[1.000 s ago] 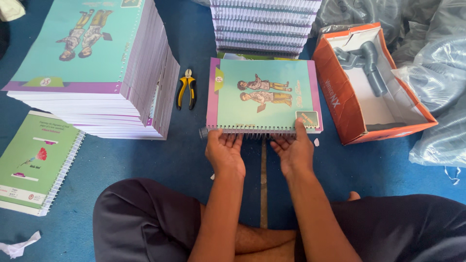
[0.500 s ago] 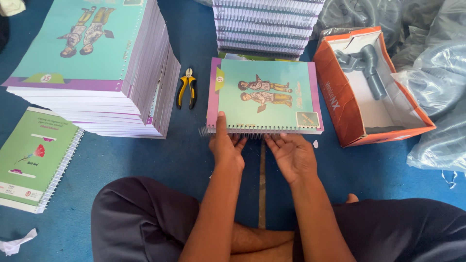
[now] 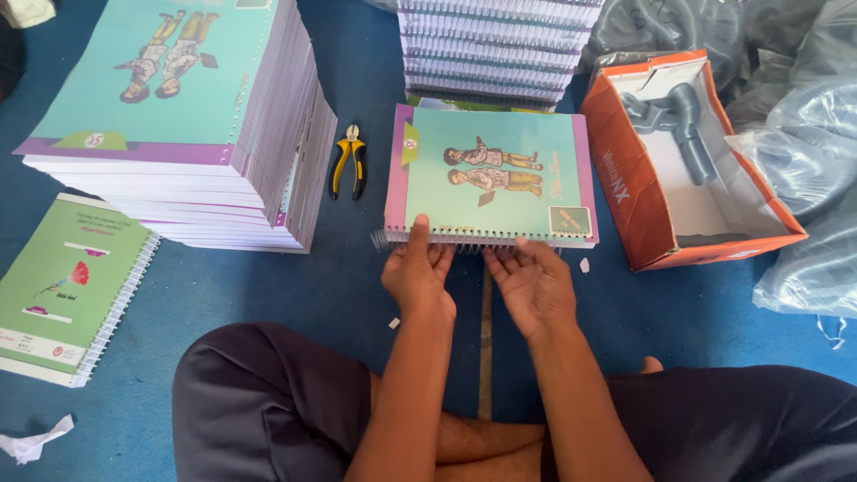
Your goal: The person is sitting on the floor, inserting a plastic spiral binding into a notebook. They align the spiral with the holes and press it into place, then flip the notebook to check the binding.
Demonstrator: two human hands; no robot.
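Left hand [image 3: 418, 275] presses open fingers on the teal notebook [image 3: 489, 177]; right hand [image 3: 534, 284] open beside its spiral coil [image 3: 446, 243]. Probably light, flexible; grip the bound edge.

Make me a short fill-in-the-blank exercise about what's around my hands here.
1. Both hands, left and right, meet the notebook at its ____ binding.
2. The pliers have ____ handles.
3. The orange box lies to the notebook's ____.

Missing words: spiral; yellow; right
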